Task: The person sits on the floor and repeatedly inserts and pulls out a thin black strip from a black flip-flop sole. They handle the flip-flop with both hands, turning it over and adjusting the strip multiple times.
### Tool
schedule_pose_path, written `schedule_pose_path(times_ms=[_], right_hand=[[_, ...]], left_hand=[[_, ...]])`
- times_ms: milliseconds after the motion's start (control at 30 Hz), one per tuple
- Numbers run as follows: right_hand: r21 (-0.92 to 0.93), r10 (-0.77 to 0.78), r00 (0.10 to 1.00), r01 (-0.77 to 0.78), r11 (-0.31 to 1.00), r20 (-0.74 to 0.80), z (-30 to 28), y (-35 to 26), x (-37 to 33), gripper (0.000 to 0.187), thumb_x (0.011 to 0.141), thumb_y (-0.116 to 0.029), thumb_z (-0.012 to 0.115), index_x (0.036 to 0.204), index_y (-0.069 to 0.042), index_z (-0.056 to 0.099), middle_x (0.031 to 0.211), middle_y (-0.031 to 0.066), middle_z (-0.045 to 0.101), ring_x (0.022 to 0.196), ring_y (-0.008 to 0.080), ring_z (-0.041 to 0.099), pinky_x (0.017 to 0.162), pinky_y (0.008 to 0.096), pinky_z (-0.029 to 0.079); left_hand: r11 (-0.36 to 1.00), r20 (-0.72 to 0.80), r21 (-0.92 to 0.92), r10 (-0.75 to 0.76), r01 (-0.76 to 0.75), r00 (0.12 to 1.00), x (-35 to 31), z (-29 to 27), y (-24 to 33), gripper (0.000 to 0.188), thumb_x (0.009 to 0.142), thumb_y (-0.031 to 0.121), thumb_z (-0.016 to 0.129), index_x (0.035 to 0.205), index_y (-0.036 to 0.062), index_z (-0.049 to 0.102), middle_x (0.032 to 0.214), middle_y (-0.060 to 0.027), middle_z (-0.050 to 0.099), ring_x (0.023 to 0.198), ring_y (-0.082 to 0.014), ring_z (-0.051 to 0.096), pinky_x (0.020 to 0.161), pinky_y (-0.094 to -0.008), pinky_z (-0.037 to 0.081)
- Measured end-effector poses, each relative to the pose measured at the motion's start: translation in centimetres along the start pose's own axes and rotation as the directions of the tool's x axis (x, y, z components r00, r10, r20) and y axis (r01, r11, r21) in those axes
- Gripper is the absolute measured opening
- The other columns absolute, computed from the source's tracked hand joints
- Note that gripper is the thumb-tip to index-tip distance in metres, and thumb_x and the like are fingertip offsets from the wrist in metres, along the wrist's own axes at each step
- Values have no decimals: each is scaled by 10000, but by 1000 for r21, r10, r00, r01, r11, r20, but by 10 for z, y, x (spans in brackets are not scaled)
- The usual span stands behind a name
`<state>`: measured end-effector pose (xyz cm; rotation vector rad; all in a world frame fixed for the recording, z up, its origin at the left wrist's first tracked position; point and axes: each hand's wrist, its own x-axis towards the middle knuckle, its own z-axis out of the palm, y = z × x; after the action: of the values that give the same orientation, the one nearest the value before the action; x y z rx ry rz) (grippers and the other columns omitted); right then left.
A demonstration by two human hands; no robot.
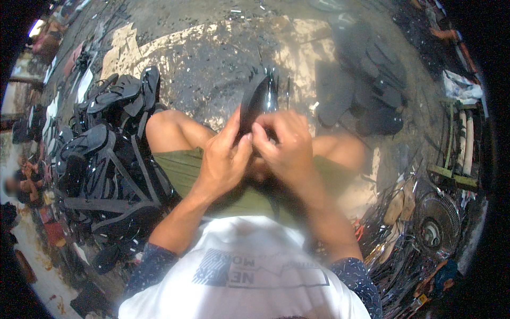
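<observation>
My left hand (223, 157) is closed around the near end of a black flip-flop (252, 103), which stands on edge in front of my lap. Close against it, my right hand (287, 141) is pinched, thumb and fingertips meeting at the same near end. Whatever those fingertips hold is hidden. Just beyond my right hand rises a shiny dark upright piece (270, 87), too blurred to name. Both hands work between my bent knees, over green shorts (183, 167).
A heap of black flip-flops (111, 98) lies beside my left knee. More black footwear (372, 90) sits ahead on the right. Torn cardboard (119, 50) covers part of the stained floor. A fan (436, 223) and a green frame (451, 173) stand at right, near dark strip scraps (388, 282).
</observation>
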<state>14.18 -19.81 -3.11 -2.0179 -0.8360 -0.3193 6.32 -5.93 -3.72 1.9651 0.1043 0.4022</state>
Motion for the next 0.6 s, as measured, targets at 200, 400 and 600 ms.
schedule_pose_path(times_ms=[200,400,600], right_hand=[[54,105,994,-107,993,30,0,4,-4,108,840,-138,749,873,-85,660,814,41,685,762,265,647,725,420,433],[12,-5,999,5,1000,40,4,9,0,114,857,-154,741,872,-74,660,796,67,678,735,283,631,729,423,430],[45,7,997,-11,999,81,7,14,-2,123,891,-181,728,898,-70,677,822,86,707,765,289,664,744,428,442]], left_hand=[[983,59,-61,-168,171,984,-6,2,4,412,1013,35,566,1409,-57,495,1236,-138,645,1145,-199,615,1009,-328,486],[999,-12,3,-34,34,999,-6,9,-7,524,982,2,534,1494,-46,428,1317,-261,630,1170,-334,666,985,-381,519],[999,-20,14,-34,35,999,-7,10,-17,557,977,-7,534,1519,-29,409,1362,-274,606,1214,-328,648,1000,-381,513]])
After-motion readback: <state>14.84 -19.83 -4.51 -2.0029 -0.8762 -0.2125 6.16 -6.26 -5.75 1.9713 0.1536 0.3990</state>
